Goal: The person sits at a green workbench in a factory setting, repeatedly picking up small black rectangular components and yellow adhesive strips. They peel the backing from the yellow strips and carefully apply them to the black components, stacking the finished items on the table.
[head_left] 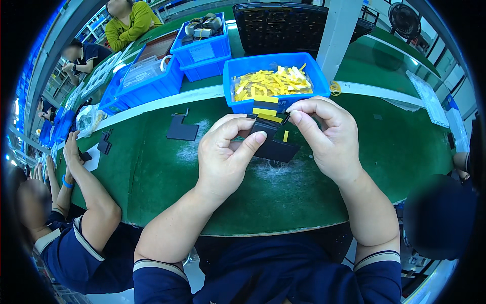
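Black flat part (273,144) pinched by left hand (225,154) and right hand (324,134) (yellow strip (268,117) on top edge), long axis tilted lower right.

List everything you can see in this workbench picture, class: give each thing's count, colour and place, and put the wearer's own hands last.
Flat part: one, black with yellow strips, held in both hands above the table.
Bin of strips: one, blue, full of yellow strips, just beyond the hands.
Spare flat part: one, black, lying on the table to the left.
Other bins: at least two, blue, far left of the table.
Tray: one, black, at the far edge.
Table: one, green surface.
Co-worker's arm: one, resting on the table at the left.
Left hand: one, pinching the part's left side.
Right hand: one, gripping its top right edge.
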`<move>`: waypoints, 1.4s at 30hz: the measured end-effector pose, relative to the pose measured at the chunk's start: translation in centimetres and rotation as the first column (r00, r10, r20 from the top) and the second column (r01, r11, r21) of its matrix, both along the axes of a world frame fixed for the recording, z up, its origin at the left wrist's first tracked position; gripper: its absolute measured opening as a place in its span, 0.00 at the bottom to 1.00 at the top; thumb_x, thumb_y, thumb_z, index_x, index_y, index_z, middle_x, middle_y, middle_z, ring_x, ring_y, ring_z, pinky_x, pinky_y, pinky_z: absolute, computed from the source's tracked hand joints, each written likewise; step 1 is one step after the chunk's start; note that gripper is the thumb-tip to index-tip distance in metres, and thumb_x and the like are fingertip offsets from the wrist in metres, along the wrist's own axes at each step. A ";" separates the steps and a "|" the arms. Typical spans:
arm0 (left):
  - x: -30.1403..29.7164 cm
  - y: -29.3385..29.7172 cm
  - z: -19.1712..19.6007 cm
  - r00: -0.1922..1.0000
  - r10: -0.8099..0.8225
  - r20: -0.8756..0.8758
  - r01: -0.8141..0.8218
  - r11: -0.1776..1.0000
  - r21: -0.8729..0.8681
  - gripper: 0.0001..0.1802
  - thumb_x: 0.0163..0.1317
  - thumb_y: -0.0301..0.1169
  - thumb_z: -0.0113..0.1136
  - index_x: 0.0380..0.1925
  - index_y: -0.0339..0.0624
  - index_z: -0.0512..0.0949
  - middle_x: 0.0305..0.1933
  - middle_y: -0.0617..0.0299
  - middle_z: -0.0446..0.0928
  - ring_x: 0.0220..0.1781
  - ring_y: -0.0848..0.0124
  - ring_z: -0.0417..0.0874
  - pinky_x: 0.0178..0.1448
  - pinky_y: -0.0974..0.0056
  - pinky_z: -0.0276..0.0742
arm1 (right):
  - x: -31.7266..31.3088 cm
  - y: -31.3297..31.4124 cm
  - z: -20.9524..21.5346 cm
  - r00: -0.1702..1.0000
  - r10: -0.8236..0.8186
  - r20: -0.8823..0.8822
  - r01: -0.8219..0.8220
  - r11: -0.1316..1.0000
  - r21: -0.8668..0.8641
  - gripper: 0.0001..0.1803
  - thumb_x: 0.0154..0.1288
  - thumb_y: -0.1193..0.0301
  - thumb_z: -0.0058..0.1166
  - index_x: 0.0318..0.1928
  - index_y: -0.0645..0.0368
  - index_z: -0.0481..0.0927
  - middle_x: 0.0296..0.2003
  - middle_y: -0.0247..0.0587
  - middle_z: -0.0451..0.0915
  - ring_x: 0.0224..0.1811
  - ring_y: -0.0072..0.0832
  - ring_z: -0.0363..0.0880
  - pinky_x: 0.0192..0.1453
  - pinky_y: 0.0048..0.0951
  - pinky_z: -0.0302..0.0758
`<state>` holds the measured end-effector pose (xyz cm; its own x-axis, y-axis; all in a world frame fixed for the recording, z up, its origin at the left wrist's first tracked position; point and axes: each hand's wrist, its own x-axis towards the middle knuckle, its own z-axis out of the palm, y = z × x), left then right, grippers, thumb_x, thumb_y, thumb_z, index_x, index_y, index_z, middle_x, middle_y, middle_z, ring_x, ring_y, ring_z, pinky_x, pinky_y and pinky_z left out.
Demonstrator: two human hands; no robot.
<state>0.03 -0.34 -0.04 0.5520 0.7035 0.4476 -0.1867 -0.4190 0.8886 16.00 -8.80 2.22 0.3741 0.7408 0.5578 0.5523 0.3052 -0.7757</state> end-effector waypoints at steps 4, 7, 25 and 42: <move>0.1 0.0 0.0 1.000 -0.013 -0.012 0.013 1.000 -0.014 0.08 0.56 0.22 0.60 0.36 0.30 0.76 0.40 0.60 0.72 0.40 0.75 0.75 0.46 0.72 0.71 | -0.1 0.0 -0.1 0.999 0.017 0.034 -0.017 1.000 -0.003 0.05 0.56 0.75 0.53 0.32 0.64 0.77 0.28 0.42 0.78 0.33 0.31 0.77 0.38 0.27 0.72; 0.1 -0.1 0.0 1.000 -0.003 -0.023 0.004 1.000 0.027 0.08 0.56 0.22 0.60 0.36 0.31 0.76 0.41 0.60 0.72 0.41 0.75 0.75 0.47 0.72 0.71 | -0.2 0.0 -0.2 0.998 0.036 0.044 -0.035 0.999 -0.008 0.04 0.56 0.76 0.51 0.32 0.64 0.76 0.28 0.42 0.76 0.32 0.32 0.76 0.38 0.28 0.71; 0.0 0.2 0.0 0.981 -0.187 0.047 0.192 0.971 -0.143 0.08 0.56 0.24 0.61 0.35 0.32 0.78 0.39 0.61 0.72 0.39 0.75 0.76 0.42 0.72 0.74 | 1.0 0.0 -0.1 0.777 0.384 -0.499 -0.428 0.903 0.029 0.06 0.57 0.75 0.57 0.34 0.63 0.77 0.30 0.30 0.75 0.30 0.15 0.72 0.36 0.18 0.71; 0.0 -0.1 0.1 0.992 -0.115 0.044 0.119 0.986 -0.115 0.08 0.56 0.23 0.60 0.36 0.31 0.76 0.39 0.61 0.72 0.39 0.77 0.75 0.43 0.73 0.72 | 0.8 0.1 0.5 0.981 0.181 -0.074 -0.178 0.983 0.044 0.11 0.50 0.76 0.62 0.37 0.62 0.82 0.36 0.40 0.79 0.36 0.26 0.76 0.41 0.25 0.73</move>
